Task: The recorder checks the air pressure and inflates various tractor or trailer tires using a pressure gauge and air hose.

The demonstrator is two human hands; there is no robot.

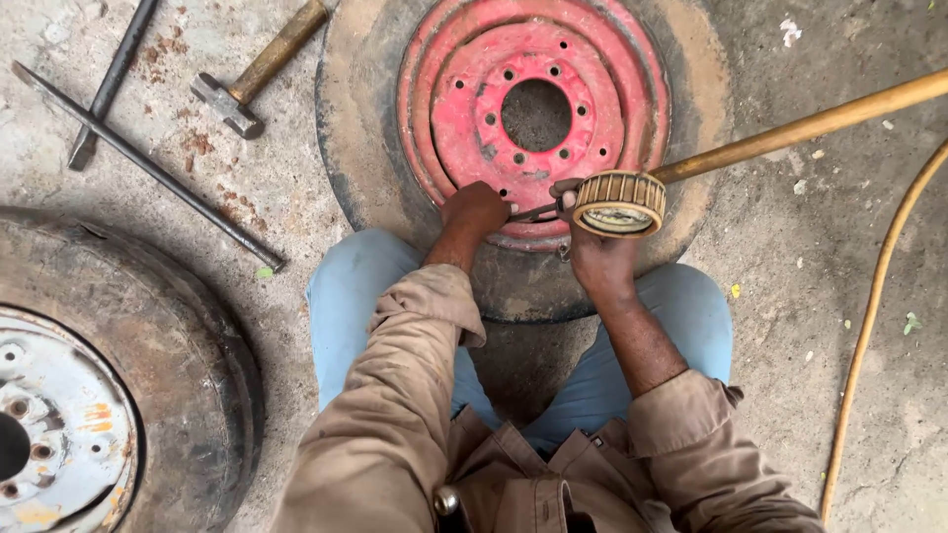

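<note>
Brown sleeves nearest. I see left hand (475, 209) fisted at red steel rim (533, 114), right hand (597, 252) holding ribbed round gauge (619, 203); worn tyre (365, 168) not yet off.

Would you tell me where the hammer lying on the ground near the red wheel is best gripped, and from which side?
Grip the hammer by its wooden handle, probably near the far end, reaching from the upper side of the view. It lies flat and bare on the concrete floor, the metal head pointing toward the two steel bars, and the handle end beside the tyre.

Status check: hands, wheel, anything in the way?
Left hand pressed on red steel wheel rim. Right hand grips ribbed round tin. Long wooden handle crosses tyre.
</note>
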